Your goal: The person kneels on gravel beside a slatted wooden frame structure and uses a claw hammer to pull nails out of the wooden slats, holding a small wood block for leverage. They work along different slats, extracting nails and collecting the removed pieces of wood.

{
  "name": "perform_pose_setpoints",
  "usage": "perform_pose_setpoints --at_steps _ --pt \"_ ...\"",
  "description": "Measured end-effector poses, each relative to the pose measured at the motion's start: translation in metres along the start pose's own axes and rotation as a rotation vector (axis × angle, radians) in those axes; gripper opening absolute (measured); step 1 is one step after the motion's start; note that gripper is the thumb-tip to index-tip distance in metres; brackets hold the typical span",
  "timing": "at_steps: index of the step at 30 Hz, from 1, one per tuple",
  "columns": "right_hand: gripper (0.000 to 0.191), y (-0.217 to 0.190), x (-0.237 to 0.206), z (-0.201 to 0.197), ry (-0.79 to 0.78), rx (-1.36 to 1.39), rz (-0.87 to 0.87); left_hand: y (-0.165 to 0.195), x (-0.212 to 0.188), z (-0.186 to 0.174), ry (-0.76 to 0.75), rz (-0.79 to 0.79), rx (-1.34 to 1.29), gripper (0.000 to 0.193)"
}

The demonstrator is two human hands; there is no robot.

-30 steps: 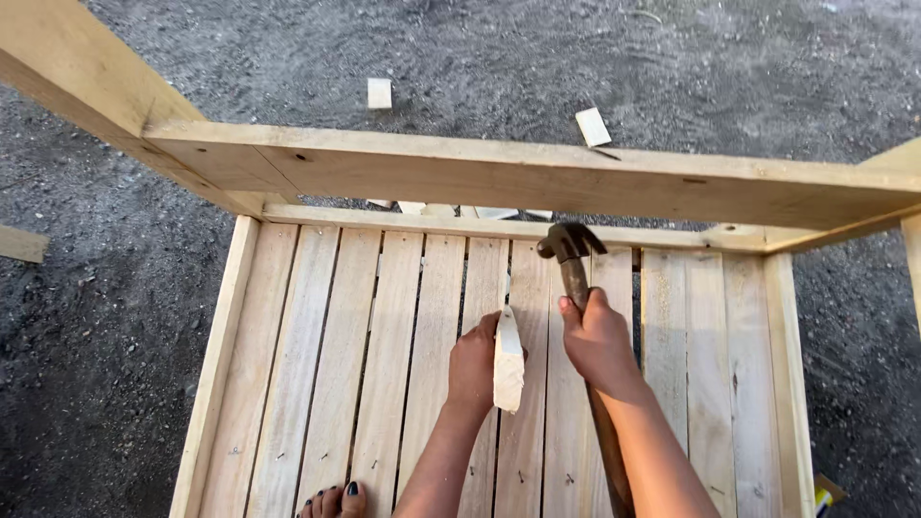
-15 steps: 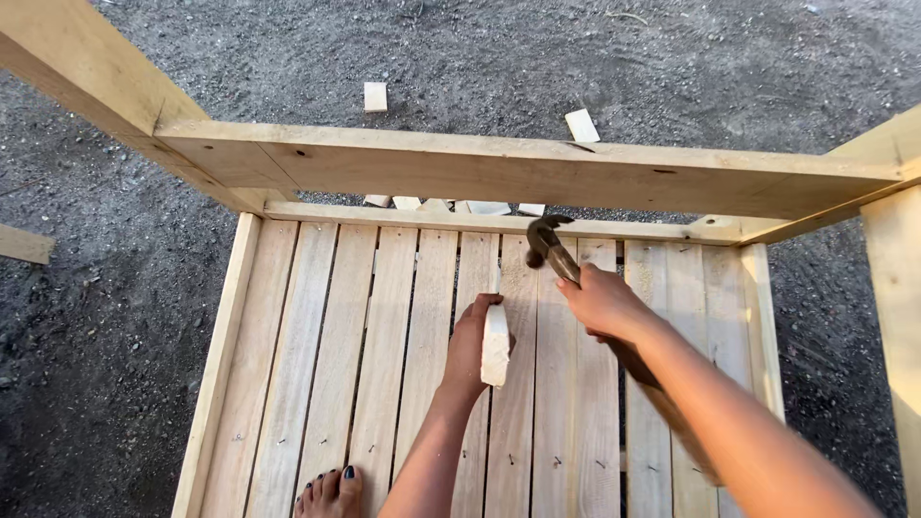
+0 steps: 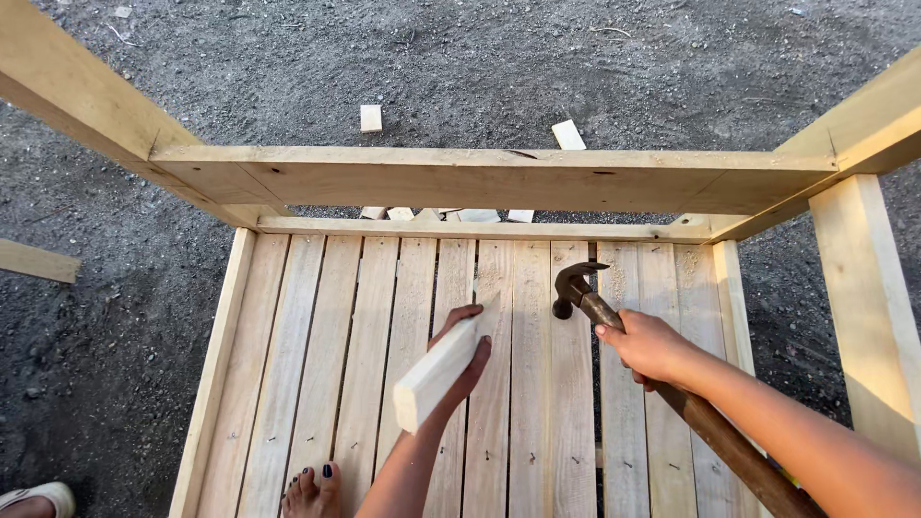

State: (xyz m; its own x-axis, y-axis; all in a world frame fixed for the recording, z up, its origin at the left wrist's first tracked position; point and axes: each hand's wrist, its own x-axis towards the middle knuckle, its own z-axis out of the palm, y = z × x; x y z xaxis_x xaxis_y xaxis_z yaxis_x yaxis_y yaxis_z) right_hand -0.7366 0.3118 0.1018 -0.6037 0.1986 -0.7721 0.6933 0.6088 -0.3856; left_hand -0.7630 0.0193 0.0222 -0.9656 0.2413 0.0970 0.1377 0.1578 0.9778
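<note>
My left hand (image 3: 462, 357) grips a short pale wooden block (image 3: 439, 370), held tilted above the slatted wooden floor (image 3: 345, 355) of a timber frame. My right hand (image 3: 649, 345) is closed around the wooden handle of a claw hammer (image 3: 578, 287). The hammer's dark metal head hovers just over the slats, right of the block's upper end. A bare foot (image 3: 309, 489) with dark nail polish rests on the slats at the bottom edge.
A pale timber top rail (image 3: 480, 177) crosses in front, with side rails (image 3: 77, 96) running back on both sides and a post (image 3: 868, 297) at right. Small wood offcuts (image 3: 370, 117) lie on the dark gravel beyond. A loose board (image 3: 34, 261) lies left.
The block has swung from upright to a slanted hold, its near end toward me. My right hand and hammer moved right, and the view shifted so more of the right post shows.
</note>
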Motion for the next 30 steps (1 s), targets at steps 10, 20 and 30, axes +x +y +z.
perform_pose_setpoints --at_steps 10,20,30 --pt "0.04 -0.003 -0.005 -0.019 0.039 0.066 -0.056 0.002 -0.031 0.029 -0.036 0.048 0.265 0.044" --pt "0.032 -0.025 -0.002 0.015 -0.228 0.187 -0.131 0.005 -0.028 0.034 -0.057 0.076 0.366 0.042" --pt "0.034 -0.029 -0.001 0.013 -0.193 0.191 -0.138 -0.001 -0.036 0.033 -0.046 -0.062 0.324 0.042"
